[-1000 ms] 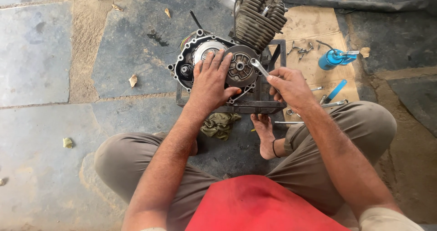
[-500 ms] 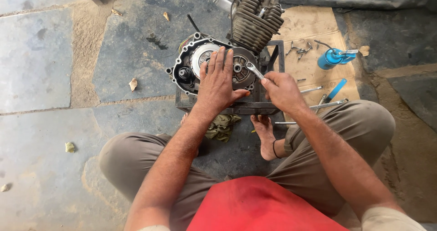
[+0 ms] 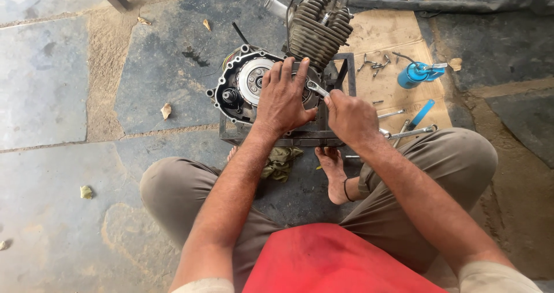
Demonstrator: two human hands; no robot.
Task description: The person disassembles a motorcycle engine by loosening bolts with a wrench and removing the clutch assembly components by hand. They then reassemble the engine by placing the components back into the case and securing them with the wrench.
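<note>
A motorcycle engine (image 3: 314, 30) with a finned cylinder sits on a black metal frame (image 3: 288, 137) on the stone floor, its side cover off so the round clutch assembly (image 3: 249, 79) shows. My left hand (image 3: 283, 96) lies flat on the clutch area, fingers spread and pressing. My right hand (image 3: 349, 117) grips the handle of a silver wrench (image 3: 316, 88) whose head sits on the engine just right of my left hand's fingertips. The fastener under the wrench is hidden.
A blue oil can (image 3: 414, 73), loose bolts (image 3: 372, 65), a blue-handled tool (image 3: 422, 114) and spare wrenches (image 3: 412, 132) lie on cardboard (image 3: 398, 33) to the right. A green rag (image 3: 280, 160) lies by my bare foot (image 3: 334, 174). Dry leaves dot the floor.
My right hand has swung the wrench handle slightly down and closer to my left hand. The left hand stays pressed on the clutch area.
</note>
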